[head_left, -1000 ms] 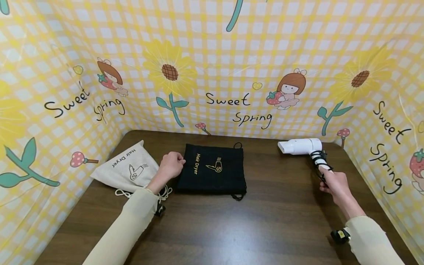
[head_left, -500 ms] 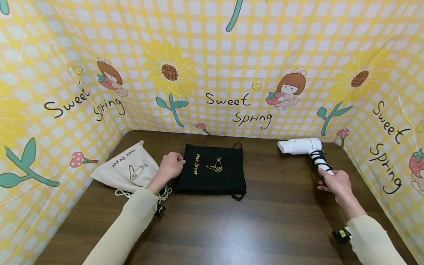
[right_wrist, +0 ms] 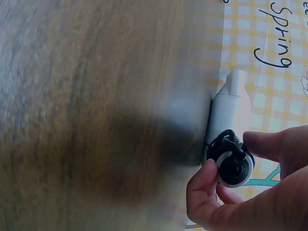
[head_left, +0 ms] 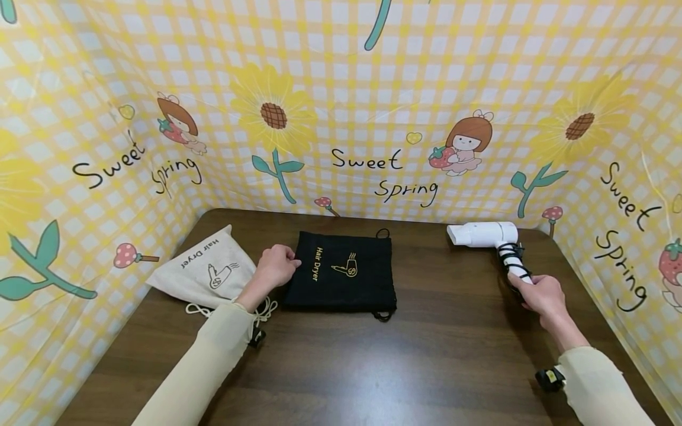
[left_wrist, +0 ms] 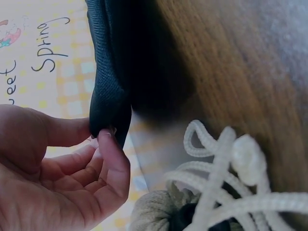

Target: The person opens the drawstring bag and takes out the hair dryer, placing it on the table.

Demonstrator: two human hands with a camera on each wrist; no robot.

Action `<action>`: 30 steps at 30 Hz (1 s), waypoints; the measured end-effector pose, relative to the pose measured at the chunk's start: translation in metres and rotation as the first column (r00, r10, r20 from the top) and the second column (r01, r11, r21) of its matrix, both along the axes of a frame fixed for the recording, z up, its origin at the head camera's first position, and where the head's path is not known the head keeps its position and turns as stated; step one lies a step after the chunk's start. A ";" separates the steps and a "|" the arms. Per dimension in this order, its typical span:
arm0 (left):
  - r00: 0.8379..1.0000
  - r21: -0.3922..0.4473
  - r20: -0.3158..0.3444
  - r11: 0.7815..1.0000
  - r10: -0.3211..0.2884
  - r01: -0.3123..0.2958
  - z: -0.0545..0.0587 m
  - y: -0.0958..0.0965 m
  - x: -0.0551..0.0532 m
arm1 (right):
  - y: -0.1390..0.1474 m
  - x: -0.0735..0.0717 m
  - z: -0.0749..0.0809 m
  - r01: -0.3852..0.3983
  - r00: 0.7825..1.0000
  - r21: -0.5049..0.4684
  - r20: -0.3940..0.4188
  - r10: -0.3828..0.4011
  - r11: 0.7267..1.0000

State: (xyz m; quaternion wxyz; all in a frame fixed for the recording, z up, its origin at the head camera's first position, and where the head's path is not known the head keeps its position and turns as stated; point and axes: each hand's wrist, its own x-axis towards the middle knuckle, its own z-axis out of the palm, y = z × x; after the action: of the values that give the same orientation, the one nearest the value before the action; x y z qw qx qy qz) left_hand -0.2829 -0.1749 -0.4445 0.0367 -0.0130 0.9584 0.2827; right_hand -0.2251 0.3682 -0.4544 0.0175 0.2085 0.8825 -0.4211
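A flat black drawstring bag (head_left: pixel 367 272) with gold hair-dryer print lies mid-table in the head view. My left hand (head_left: pixel 276 266) pinches its left edge; the left wrist view shows thumb and forefinger on a fold of the black cloth (left_wrist: pixel 109 77). At the right, a white hair dryer (head_left: pixel 482 235) has its nozzle turned left and its black cord (head_left: pixel 512 255) wound round the handle. My right hand (head_left: pixel 543 296) grips the lower end of that handle, with thumb and fingers on either side of it in the right wrist view.
A cream drawstring bag (head_left: pixel 208 266) with the same print lies left of the black one, partly behind my left forearm. Its white cords (left_wrist: pixel 226 154) spill beside my left hand. Yellow checked cloth (head_left: pixel 351 106) walls in the brown table (head_left: pixel 341 367) at the back and sides.
My right hand has shifted its hold slightly on the handle, the thumb and fingers changing place. The left hand and both bags look nearly the same.
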 end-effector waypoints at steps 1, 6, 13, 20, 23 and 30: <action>1.000 -0.002 0.003 1.000 0.002 -0.002 0.000 0.000 0.000 | 0.000 0.000 0.000 -0.004 1.000 0.010 0.000 0.004 1.000; 1.000 -0.016 0.016 1.000 -0.002 0.002 0.002 0.001 0.001 | 0.000 0.000 0.002 -0.013 1.000 0.061 0.007 0.013 0.998; 0.998 -0.037 0.054 0.999 -0.025 0.027 0.002 0.002 0.003 | 0.002 -0.002 0.003 -0.043 0.999 0.044 0.033 0.041 0.998; 0.997 -0.041 0.067 0.998 -0.034 0.037 0.000 0.003 0.005 | 0.003 -0.002 0.003 -0.062 0.998 0.043 0.031 0.061 0.997; 0.995 -0.051 0.081 0.997 -0.055 0.059 -0.003 0.002 0.005 | 0.004 -0.002 0.003 -0.075 0.997 0.047 0.037 0.074 0.996; 0.993 -0.062 0.078 0.993 -0.094 0.098 -0.007 0.002 0.007 | 0.006 -0.003 0.002 -0.094 0.993 0.046 0.071 0.090 0.995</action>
State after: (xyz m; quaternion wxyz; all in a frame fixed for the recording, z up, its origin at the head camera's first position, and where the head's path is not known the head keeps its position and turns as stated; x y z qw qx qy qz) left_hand -0.2763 -0.1725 -0.4519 0.0857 0.0214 0.9646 0.2484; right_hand -0.2284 0.3743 -0.4525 0.0623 0.1824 0.9002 -0.3904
